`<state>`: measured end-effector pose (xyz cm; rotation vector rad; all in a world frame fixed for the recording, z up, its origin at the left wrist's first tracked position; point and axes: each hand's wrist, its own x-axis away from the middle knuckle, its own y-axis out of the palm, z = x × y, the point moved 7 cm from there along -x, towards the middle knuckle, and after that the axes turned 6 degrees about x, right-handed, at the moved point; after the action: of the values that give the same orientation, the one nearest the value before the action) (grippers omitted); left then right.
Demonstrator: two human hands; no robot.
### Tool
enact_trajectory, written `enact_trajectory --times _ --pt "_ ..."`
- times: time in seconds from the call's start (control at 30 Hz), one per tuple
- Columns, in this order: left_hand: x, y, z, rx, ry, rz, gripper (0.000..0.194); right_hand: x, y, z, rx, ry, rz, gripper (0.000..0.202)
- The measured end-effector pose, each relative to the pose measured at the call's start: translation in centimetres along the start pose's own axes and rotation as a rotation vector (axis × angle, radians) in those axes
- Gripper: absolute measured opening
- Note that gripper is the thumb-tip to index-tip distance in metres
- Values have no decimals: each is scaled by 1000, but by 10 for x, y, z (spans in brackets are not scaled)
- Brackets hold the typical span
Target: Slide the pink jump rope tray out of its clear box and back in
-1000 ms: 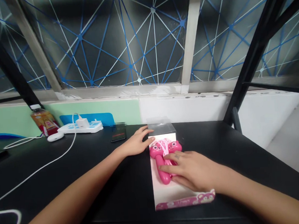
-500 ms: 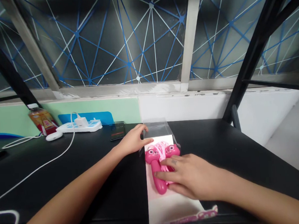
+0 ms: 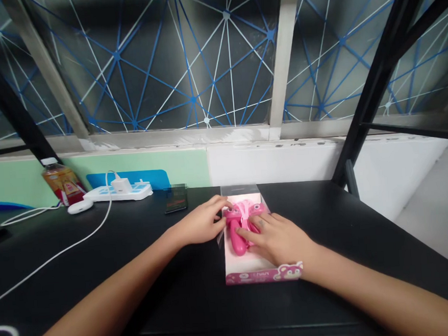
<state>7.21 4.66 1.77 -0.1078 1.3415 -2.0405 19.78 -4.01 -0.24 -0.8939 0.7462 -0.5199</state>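
A pink jump rope with bear-head handles and a bundled pale pink cord lies in a shallow white and pink cardboard box. Clear plastic shows at the far end of the box and along its left side. My left hand is at the box's far left edge, thumb and fingers apart, fingertips touching near the left bear head. From the right, my right hand reaches over the box with its fingers laid across the handles and cord. Its palm hides most of the right handle.
The box rests on a black desk. A dark phone-like card lies left of it. Farther left are a white power strip with a charger and cable, a white rounded case and a drink bottle. Black frame posts flank the desk.
The box and jump rope have moved away from me, and the box's printed front flap now stands up. Both hands have moved with it; my left fingertips now reach the left bear head.
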Motion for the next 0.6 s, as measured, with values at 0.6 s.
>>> enact_trajectory --times 0.6 --pt "-2 16 13 3 38 15 35 19 -15 -22 -519 -141 -174 49"
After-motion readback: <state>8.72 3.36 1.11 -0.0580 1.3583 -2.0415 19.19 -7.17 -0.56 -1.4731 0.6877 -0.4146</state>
